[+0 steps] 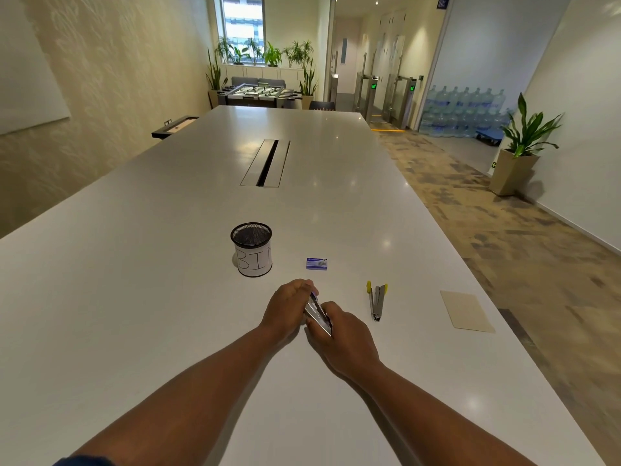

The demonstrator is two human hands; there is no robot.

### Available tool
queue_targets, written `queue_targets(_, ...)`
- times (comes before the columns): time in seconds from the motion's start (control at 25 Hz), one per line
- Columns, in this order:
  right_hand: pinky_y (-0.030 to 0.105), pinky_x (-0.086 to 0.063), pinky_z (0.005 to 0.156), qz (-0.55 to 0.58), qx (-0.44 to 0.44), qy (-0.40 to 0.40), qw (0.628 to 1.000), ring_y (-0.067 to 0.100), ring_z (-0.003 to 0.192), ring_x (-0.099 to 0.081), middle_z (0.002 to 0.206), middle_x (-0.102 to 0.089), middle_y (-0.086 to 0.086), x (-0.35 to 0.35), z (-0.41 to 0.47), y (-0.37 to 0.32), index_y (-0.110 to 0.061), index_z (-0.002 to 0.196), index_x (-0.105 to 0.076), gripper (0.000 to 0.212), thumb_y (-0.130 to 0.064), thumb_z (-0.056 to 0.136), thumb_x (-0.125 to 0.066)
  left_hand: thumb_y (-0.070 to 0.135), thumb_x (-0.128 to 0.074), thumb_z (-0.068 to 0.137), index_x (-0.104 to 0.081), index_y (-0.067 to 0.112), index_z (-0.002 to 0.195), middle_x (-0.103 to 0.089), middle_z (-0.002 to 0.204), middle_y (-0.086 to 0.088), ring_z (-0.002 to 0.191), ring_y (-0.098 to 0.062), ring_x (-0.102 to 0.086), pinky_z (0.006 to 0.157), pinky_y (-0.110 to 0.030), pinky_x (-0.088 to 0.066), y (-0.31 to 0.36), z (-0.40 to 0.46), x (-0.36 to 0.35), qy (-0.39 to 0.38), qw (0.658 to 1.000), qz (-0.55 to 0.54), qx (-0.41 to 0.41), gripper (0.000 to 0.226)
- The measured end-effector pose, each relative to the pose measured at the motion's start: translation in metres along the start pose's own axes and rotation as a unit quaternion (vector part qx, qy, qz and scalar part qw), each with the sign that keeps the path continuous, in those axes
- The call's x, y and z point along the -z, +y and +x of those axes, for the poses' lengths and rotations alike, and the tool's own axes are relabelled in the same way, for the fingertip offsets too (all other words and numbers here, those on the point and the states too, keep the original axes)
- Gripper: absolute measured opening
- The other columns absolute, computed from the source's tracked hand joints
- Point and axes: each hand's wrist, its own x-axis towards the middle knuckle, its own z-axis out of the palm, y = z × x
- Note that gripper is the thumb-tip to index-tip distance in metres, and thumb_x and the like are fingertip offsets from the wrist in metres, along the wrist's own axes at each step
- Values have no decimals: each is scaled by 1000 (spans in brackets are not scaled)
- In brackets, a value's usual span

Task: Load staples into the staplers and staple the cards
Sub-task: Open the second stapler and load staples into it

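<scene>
Both hands are gripping one stapler [317, 313] at lower centre of the frame: the left hand [287, 306] is curling round its far end, the right hand [342, 334] is clasping its near end. Judging by this, it is being opened for loading; steadying the base and easing the top up should be helping. The staple box [316, 264] is lying just above the hands, a second stapler [377, 301] to their right, the card [466, 310] further right
</scene>
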Motion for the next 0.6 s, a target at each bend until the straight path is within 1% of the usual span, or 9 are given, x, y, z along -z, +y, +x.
queue_targets(0.08, 32, -43, 54, 5, -15, 15, 1000, 15, 63, -59, 74, -65, -4, 0, 0, 1, -24, 96, -55, 27, -50, 96, -50, 46, -50, 91, -71, 22, 78, -70, 76, -6, 72, -26, -65, 70, -41, -47, -1, 0, 2, -6, 1000, 12, -9, 35)
queue_targets(0.2, 26, -39, 50, 20, -24, 38, 999, 13, 60, -58, 71, -64, -5, 0, 1, 2, -26, 96, -54, 21, -47, 96, -51, 43, -51, 87, -71, 17, 80, -66, 74, -13, 69, -31, -57, 66, -43, -40, -4, 1, 3, -3, 1000, -6, -7, 34)
queue_targets(0.28, 21, -36, 48, 32, -26, 41, 998, 12, 59, -57, 69, -62, -6, -1, 2, 2, -29, 92, -53, 17, -46, 96, -51, 38, -50, 88, -71, 16, 80, -66, 73, -14, 68, -31, -56, 65, -44, -40, -5, 2, 2, 3, 1000, 3, -7, 32)
queue_targets(0.32, 22, -38, 48, 38, -30, 40, 998, 12, 58, -57, 68, -62, -6, -2, 2, 1, -31, 91, -52, 15, -45, 96, -51, 36, -50, 90, -71, 16, 80, -66, 72, -12, 67, -31, -57, 65, -44, -41, -5, 2, 2, 3, 1000, 9, -8, 31)
queue_targets(0.44, 32, -47, 55, 42, -36, 42, 998, 13, 63, -59, 73, -64, -7, -4, 3, 3, -32, 93, -54, 11, -43, 94, -54, 37, -50, 92, -72, 19, 78, -67, 70, -10, 67, -30, -58, 67, -45, -43, -5, 1, 2, 0, 1000, 11, -10, 32)
queue_targets(0.52, 32, -50, 60, 48, -24, 44, 998, 11, 69, -60, 81, -66, -9, -4, 4, 4, -33, 99, -57, 14, -47, 95, -55, 41, -50, 93, -72, 22, 77, -68, 70, -7, 66, -25, -62, 67, -43, -45, -4, 0, 1, 1, 1000, 14, -9, 34)
queue_targets(0.6, 32, -51, 63, 47, -12, 42, 998, 11, 74, -61, 86, -67, -9, -4, 4, 6, -33, 104, -58, 19, -50, 95, -55, 44, -50, 92, -72, 18, 78, -68, 68, -6, 64, -22, -62, 66, -41, -45, -3, -1, 1, 9, 1000, 16, -8, 36)
